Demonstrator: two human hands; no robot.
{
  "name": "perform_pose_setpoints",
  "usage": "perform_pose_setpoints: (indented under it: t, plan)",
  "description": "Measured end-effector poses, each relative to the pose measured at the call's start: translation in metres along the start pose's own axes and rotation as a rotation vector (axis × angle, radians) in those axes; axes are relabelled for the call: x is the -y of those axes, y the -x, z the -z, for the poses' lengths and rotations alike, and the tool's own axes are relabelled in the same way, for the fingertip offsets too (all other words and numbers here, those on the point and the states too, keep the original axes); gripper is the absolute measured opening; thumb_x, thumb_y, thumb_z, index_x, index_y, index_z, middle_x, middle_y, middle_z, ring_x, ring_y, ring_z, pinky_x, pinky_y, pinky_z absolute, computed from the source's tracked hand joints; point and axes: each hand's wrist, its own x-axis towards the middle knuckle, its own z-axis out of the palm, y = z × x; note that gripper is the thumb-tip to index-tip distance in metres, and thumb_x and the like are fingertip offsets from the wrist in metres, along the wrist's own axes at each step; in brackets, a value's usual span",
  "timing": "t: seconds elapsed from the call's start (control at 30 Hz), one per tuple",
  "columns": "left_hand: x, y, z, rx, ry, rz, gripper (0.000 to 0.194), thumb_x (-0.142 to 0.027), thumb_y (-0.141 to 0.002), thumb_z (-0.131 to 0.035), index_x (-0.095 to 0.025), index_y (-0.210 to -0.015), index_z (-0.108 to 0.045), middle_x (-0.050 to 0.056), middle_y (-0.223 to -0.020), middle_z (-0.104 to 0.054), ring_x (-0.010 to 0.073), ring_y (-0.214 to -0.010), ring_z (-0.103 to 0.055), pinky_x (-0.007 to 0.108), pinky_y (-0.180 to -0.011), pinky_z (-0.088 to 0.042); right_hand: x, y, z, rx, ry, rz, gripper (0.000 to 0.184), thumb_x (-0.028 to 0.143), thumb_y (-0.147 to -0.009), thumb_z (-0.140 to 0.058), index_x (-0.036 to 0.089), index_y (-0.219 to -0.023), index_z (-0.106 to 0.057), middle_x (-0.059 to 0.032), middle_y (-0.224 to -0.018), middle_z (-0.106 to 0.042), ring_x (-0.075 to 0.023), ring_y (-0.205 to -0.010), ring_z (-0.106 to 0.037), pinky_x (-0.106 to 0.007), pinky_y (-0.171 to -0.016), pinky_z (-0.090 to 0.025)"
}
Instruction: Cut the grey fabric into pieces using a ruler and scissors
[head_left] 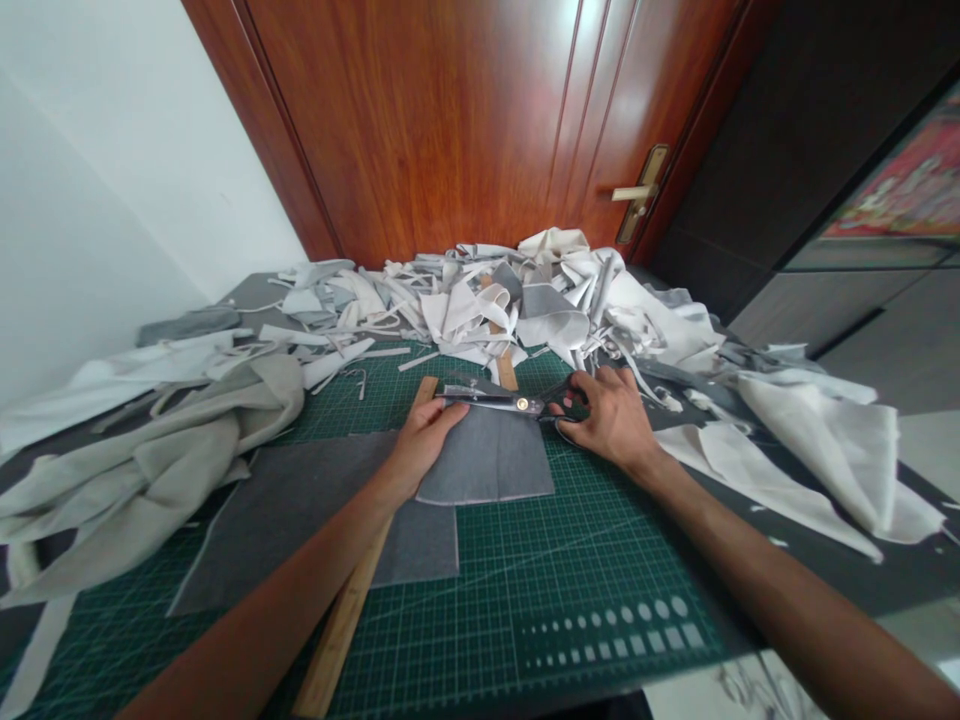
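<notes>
Over the green cutting mat [600, 540], I have both hands at the top edge of a small gray cloth piece [495, 460]. The left hand [421, 440] pinches its upper left corner between thumb and fingers, right by the tips of the black scissors [523, 405]. The right hand [615, 415] is closed around the scissor handles, fingers through the loops, with the blades pointing left along that edge. From where I sit, I can't tell how far apart the blades stand.

I read the step in hand as trimming that edge. A further snip calls for the left thumb and fingertips clear of the blade line, the cloth held taut, and the lower blade kept off whatever lies beneath.

Just outward, the small piece overlaps a larger gray cloth [300, 490], which lies flat on the mat. A wooden ruler [345, 620] runs over that larger cloth, passing partly behind my left hand and forearm. Another wooden strip [508, 372] pokes out of the scrap pile [450, 300] beyond the scissors. Rumpled beige cloth [187, 460] lies to the left, and white cloth [832, 450] sits to the right on the dark counter [825, 580]. Behind the scraps stands a red-brown door [450, 120].
</notes>
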Motion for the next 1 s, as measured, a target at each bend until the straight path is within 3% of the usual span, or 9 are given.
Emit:
perform_pose_setpoints:
  t: [0.23, 0.37, 0.73, 1.0]
  plan:
    - [0.001, -0.0009, 0.0001, -0.011, -0.077, -0.063, 0.026, -0.042, -0.07, -0.073, -0.02, -0.059, -0.067, -0.003, -0.055, -0.052, 0.0131, -0.055, -0.047, 0.024, -0.051, -0.035, -0.0033, -0.001, 0.0003, -0.006, 0.038, 0.041, 0.021, 0.043, -0.085, -0.061, 0.022, -0.085, -0.059, -0.0043, -0.077, -0.067, -0.0246, -0.079, -0.053, -0.038, -0.082, -0.032]
    - [0.0001, 0.0005, -0.0004, -0.01, -0.072, -0.038, 0.027, -0.04, -0.071, -0.074, -0.021, -0.056, -0.063, -0.002, -0.058, -0.054, 0.0162, -0.061, -0.054, 0.024, -0.053, -0.039, -0.0025, -0.0025, 0.002, 0.008, 0.065, 0.068, 0.023, 0.044, -0.086, -0.057, 0.021, -0.089, -0.061, -0.006, -0.079, -0.067, -0.0255, -0.081, -0.053, -0.038, -0.083, -0.032]
    - [0.0017, -0.0005, -0.0001, 0.039, -0.058, -0.138, 0.02, -0.04, -0.073, -0.075, -0.02, -0.072, -0.074, 0.001, -0.072, -0.067, 0.0168, -0.069, -0.061, 0.024, -0.059, -0.044, -0.0061, -0.0044, 0.0069, 0.011, 0.087, 0.09, 0.023, 0.041, -0.086, -0.055, 0.02, -0.09, -0.063, -0.0061, -0.075, -0.064, -0.0255, -0.08, -0.052, -0.039, -0.084, -0.032]
    - [0.0048, -0.0011, 0.0015, 0.055, -0.07, -0.111, 0.02, -0.041, -0.074, -0.075, -0.021, -0.074, -0.076, 0.001, -0.07, -0.066, 0.0209, -0.078, -0.065, 0.027, -0.067, -0.049, -0.0096, -0.0044, 0.0049, 0.017, 0.097, 0.091, 0.022, 0.04, -0.085, -0.054, 0.021, -0.091, -0.062, -0.006, -0.077, -0.065, -0.026, -0.081, -0.053, -0.04, -0.084, -0.033]
